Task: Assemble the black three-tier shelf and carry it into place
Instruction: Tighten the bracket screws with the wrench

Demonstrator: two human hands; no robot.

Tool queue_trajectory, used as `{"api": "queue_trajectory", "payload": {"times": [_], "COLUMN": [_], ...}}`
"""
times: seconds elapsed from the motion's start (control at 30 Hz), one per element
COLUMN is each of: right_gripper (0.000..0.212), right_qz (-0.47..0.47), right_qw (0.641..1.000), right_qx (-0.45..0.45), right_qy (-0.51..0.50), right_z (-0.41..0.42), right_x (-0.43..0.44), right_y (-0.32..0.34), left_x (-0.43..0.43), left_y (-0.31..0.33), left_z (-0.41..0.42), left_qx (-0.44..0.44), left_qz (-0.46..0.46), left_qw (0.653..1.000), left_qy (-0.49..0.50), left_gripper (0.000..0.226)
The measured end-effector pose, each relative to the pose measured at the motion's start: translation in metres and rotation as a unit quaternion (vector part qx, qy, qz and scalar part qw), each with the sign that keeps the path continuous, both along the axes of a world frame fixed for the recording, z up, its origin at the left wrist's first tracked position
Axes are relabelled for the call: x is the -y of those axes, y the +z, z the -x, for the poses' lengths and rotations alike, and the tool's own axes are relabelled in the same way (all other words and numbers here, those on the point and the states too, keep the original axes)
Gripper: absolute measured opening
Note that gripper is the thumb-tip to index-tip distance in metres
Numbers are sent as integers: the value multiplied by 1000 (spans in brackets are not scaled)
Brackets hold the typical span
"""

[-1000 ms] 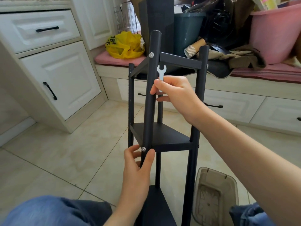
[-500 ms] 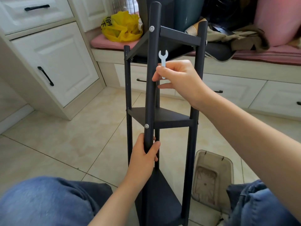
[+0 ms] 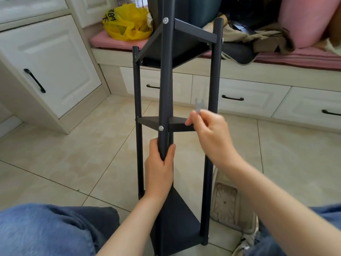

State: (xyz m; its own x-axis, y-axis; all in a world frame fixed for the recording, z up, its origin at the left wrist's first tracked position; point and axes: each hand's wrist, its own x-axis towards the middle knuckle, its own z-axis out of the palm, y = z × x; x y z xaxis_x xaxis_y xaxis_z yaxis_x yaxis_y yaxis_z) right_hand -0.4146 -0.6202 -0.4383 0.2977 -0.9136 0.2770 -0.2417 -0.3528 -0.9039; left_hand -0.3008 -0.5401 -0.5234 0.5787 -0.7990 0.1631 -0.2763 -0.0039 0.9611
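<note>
Head-worn camera looks steeply down, close in.

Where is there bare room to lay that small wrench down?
Bare tiles lie left of the shelf, bordered by the white cabinet and the knee. More lie right, below the bench drawers. The bench cushion is crowded: yellow bag, clothes.

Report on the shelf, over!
Left hand grips the front post of the black three-tier shelf. Right hand pinches a small silver flat wrench beside the middle tier. Nothing blocks the silver bolt there.

Open gap between shelf posts (image 3: 166,80) above middle tier (image 3: 147,121)
</note>
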Motion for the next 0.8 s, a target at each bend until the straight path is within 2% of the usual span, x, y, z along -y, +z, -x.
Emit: {"api": "queue_trajectory", "payload": {"times": [0.17, 0.27, 0.37, 0.5, 0.7, 0.8], "right_gripper": [27, 26, 28, 26, 30, 33], "right_qz": [-65, -99, -137, -113, -127, -137], "right_qw": [998, 993, 983, 979, 978, 977], "right_qx": [-5, -57, -126, -163, -156, -149], "right_qy": [-19, -26, 13, 38, 47, 63], "right_z": [9, 11, 7, -2, -15, -25], "right_x": [-25, -31, -32, -30, -26, -23], "right_y": [-46, -62, -65, -63, -60, -54], "left_x": [6, 6, 6, 6, 4, 5], "left_y": [-2, -2, -4, -8, -14, -15], "left_z": [-9, -10, -9, -8, -14, -17], "left_qx": [41, 46, 53, 65, 100, 99], "left_qz": [12, 23, 38, 51, 62, 61], "left_qw": [999, 998, 997, 995, 990, 990], "left_qy": [26, 39, 38, 55, 73, 80], "left_gripper": [31, 38, 42, 26, 60, 55]}}
